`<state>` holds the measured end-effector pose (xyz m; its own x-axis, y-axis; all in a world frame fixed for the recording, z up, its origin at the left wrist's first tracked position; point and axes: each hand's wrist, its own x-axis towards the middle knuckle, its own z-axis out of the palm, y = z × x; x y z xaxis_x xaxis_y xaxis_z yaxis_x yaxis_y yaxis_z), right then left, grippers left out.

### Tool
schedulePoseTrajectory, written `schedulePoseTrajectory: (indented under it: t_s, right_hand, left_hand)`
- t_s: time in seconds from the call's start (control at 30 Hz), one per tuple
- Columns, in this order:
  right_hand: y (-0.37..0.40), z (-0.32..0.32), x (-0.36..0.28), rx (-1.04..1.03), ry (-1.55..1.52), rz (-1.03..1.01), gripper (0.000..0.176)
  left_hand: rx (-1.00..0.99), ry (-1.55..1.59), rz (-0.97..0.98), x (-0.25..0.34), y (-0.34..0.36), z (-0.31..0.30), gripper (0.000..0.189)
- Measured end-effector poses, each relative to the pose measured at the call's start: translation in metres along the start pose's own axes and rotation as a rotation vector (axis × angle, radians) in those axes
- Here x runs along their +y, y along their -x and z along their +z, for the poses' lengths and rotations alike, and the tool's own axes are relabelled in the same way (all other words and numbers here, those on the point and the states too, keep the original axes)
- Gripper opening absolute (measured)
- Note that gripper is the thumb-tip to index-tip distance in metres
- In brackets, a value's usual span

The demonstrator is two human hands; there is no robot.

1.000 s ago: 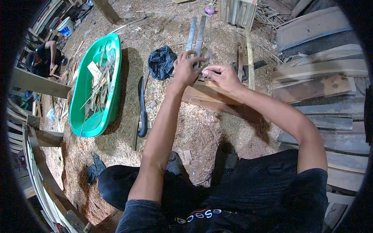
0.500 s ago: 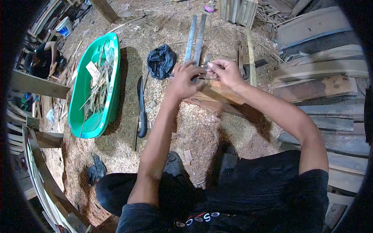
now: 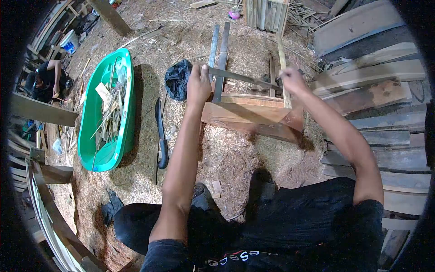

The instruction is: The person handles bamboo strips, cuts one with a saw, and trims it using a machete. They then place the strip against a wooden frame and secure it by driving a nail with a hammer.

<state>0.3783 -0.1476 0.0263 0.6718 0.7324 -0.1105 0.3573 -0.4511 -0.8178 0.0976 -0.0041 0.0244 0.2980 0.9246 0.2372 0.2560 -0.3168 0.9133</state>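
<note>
My left hand [image 3: 199, 84] is closed around the left end of a long, thin, grey-brown flat strip [image 3: 240, 76], thumb up. The strip slants down to the right above a wooden frame [image 3: 244, 112] on the ground. Near its far end my right hand [image 3: 293, 80] is curled and blurred; what its fingers hold is not clear. Beyond the frame lie two flat grey slats [image 3: 222, 56]. A crumpled black plastic bag [image 3: 177, 80] sits just left of my left hand. Further left, a machete [image 3: 161, 136] with a dark handle lies on the ground.
A green tub [image 3: 127, 113] with wood scraps stands at left. Curved boards [image 3: 376, 97] are stacked along the right. Another person [image 3: 47, 79] crouches at far left. A post [image 3: 108, 17] rises at the back, and sawdust [image 3: 231, 158] covers the ground.
My hands were close together over the frame, fingers pinched. They have moved apart, the left slightly left and the right to the right, with the strip now spanning between them. The view shifted slightly.
</note>
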Motion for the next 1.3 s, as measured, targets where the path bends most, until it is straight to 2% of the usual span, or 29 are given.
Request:
schedulePoseTrajectory:
  t_s: [0.07,0.13,0.2,0.33,0.4,0.43,0.47,0.53,0.57,0.6,0.63,0.67,0.7,0.73,0.83,0.93,0.97,1.07,1.1,1.2,1.27,1.3]
  right_hand:
    - [0.038,0.007,-0.024,-0.060,-0.346,0.333,0.020]
    - [0.036,0.008,-0.020,-0.053,-0.294,0.211,0.020]
    - [0.024,0.014,-0.016,0.007,-0.226,0.081,0.021]
    - [-0.005,0.013,-0.046,0.078,-0.384,-0.138,0.023]
    - [-0.050,0.035,-0.040,0.289,-0.383,-0.525,0.025]
    - [-0.059,0.038,-0.046,0.264,-0.332,-0.518,0.025]
    - [-0.067,0.044,-0.051,0.240,-0.282,-0.585,0.028]
    - [-0.114,0.076,-0.020,0.242,-0.240,-0.520,0.031]
    - [-0.118,0.083,-0.015,0.172,-0.186,-0.376,0.030]
    - [-0.113,0.091,-0.009,0.101,-0.134,-0.236,0.029]
    - [-0.110,0.104,0.011,0.144,-0.085,-0.282,0.023]
    - [-0.120,0.113,0.026,0.193,-0.038,-0.337,0.018]
    - [-0.133,0.114,0.036,0.121,0.023,-0.321,0.018]
    - [-0.128,0.113,0.043,0.035,0.093,-0.283,0.018]
    - [-0.107,0.107,0.046,0.028,0.099,-0.277,0.019]
    - [-0.082,0.099,0.043,0.103,0.216,-0.608,0.016]
    - [-0.062,0.093,0.034,0.058,0.175,-0.545,0.017]
    - [-0.040,0.100,0.032,-0.372,-0.180,-0.016,0.015]
    - [-0.021,0.096,0.017,-0.368,-0.112,-0.033,0.015]
    - [0.003,0.114,0.038,-0.448,-0.297,0.036,0.018]
    - [0.023,0.121,0.053,-0.438,-0.357,0.051,0.019]
    - [0.032,0.123,0.061,-0.426,-0.355,0.024,0.019]
  left_hand:
    - [-0.048,-0.036,-0.124,0.008,0.003,0.000,0.033]
    - [-0.055,0.026,-0.256,0.006,0.003,0.006,0.032]
    - [0.070,0.018,-0.099,-0.002,-0.001,0.009,0.031]
    - [0.246,0.160,0.067,0.013,-0.023,0.004,0.028]
    - [0.235,0.258,0.143,0.010,-0.049,0.006,0.027]
    - [0.172,0.467,0.010,0.025,-0.052,0.007,0.026]
    - [0.182,0.368,0.104,0.019,-0.062,0.011,0.027]
    - [0.208,0.167,0.295,-0.023,-0.089,0.019,0.028]
    - [0.170,0.030,0.357,-0.045,-0.098,0.021,0.028]
    - [0.100,0.095,0.169,-0.062,-0.097,0.027,0.028]
    - [0.248,-0.009,0.286,-0.103,-0.104,0.044,0.028]
    - [0.254,-0.088,0.236,-0.103,-0.098,0.044,0.029]
    - [0.217,0.047,0.069,-0.091,-0.084,0.043,0.028]
    - [0.227,0.046,0.042,-0.093,-0.070,0.041,0.029]
    - [0.260,0.075,-0.001,-0.101,-0.042,0.034,0.028]
    - [0.355,0.172,0.069,-0.092,-0.021,0.029,0.027]
    - [0.338,0.281,0.024,-0.084,-0.011,0.026,0.026]
    - [0.294,0.204,-0.104,-0.074,0.021,0.020,0.025]
    - [0.237,0.290,-0.116,-0.083,0.033,0.024,0.021]
    - [0.048,-0.132,0.095,-0.067,0.079,0.024,0.018]
    - [-0.021,-0.156,0.322,-0.122,0.107,0.043,0.019]
    - [-0.062,-0.167,0.434,-0.126,0.116,0.046,0.020]
